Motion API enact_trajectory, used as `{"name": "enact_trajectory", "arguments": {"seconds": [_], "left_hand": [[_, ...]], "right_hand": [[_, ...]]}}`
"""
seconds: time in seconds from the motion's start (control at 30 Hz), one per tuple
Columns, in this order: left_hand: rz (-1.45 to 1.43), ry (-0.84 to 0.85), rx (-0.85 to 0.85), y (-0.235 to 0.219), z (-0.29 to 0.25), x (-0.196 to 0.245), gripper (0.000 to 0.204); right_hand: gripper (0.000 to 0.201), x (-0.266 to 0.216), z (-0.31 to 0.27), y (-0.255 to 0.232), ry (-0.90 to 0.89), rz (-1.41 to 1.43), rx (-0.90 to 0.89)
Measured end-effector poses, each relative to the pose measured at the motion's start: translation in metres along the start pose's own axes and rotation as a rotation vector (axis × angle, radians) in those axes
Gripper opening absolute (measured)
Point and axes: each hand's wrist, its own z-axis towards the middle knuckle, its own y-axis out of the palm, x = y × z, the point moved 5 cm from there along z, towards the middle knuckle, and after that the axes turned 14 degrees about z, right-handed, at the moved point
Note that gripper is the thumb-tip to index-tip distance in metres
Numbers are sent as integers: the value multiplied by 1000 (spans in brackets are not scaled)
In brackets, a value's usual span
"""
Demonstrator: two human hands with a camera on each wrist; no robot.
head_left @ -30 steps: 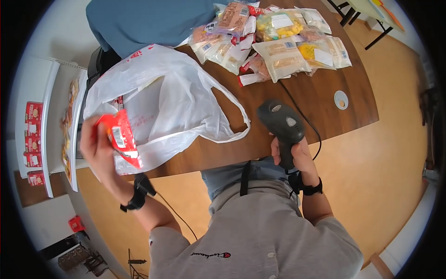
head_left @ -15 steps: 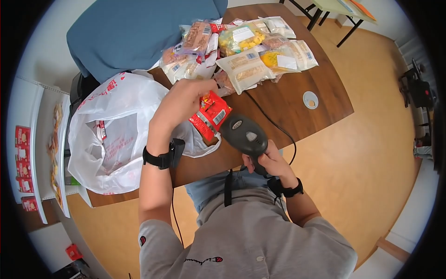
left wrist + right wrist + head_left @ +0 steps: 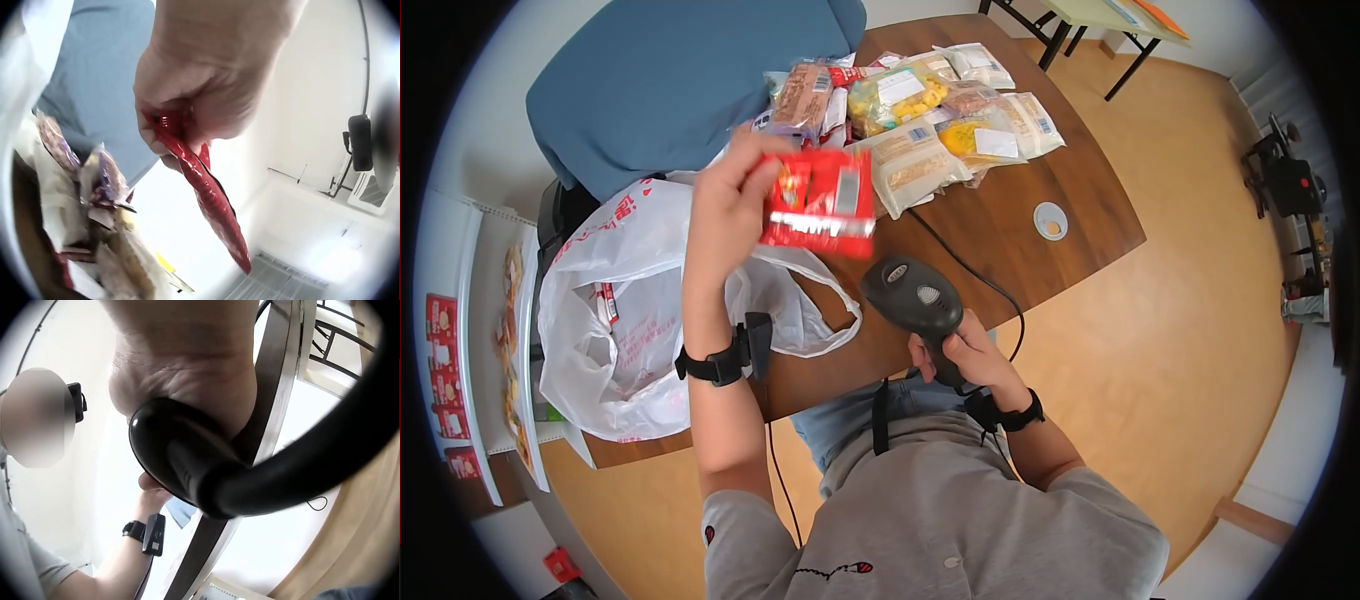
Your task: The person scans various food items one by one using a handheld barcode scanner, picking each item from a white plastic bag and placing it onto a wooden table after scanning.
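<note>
My left hand (image 3: 730, 215) pinches a red snack packet (image 3: 825, 200) by its side, above the far side of a white plastic bag (image 3: 640, 290). A barcode label shows on the packet in the head view. In the left wrist view the packet (image 3: 215, 203) hangs edge-on from the curled fingers. My right hand (image 3: 985, 355) grips the handle of a black barcode scanner (image 3: 915, 295) near the table's front edge. The scanner's head lies below and right of the packet in the head view. The right wrist view shows the handle's end (image 3: 165, 440) and its thick cable.
Several clear snack bags (image 3: 910, 165) lie piled at the back of the wooden table (image 3: 1070, 265). A round white disc (image 3: 1050, 221) is on the right. Blue cloth (image 3: 670, 90) covers something behind the bag. Shelves with red boxes (image 3: 445, 365) stand at the left.
My left hand brought the red packet from over the bag's opening rightward to the scanner, then away from it, back and slightly left. My right hand keeps its grip on the scanner.
</note>
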Motion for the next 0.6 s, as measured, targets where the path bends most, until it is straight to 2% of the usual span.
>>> {"name": "enact_trajectory", "arguments": {"seconds": [0.07, 0.13, 0.2, 0.23, 0.3, 0.33, 0.4, 0.47, 0.53, 0.6], "left_hand": [[-32, 60, 289, -14, 20, 0, 13], [-156, -5, 299, 2, 42, -9, 18], [233, 30, 459, 17, 48, -3, 34], [330, 125, 581, 18, 47, -1, 40], [290, 81, 572, 14, 28, 8, 35], [316, 64, 565, 7, 13, 5, 35], [69, -22, 467, 0, -16, -4, 25], [95, -159, 342, -24, -55, -21, 16], [-9, -355, 253, -55, -102, -68, 16], [176, -579, 191, -101, -144, -120, 19]], "right_hand": [[47, 3, 0, -1, 5, -9, 4], [50, 3, 0, 1, 24, -16, -9], [59, 1, 1, -1, 57, -20, 60], [59, 1, 1, 2, 71, -8, 32], [66, 1, -2, 1, 59, 26, 129], [68, 1, -2, 0, 40, 12, 117], [68, 4, -1, 0, 42, 37, 104], [70, 3, -1, -1, 40, 30, 105], [71, 3, -1, -1, 54, 33, 109], [72, 4, 0, -1, 70, 36, 102]]}}
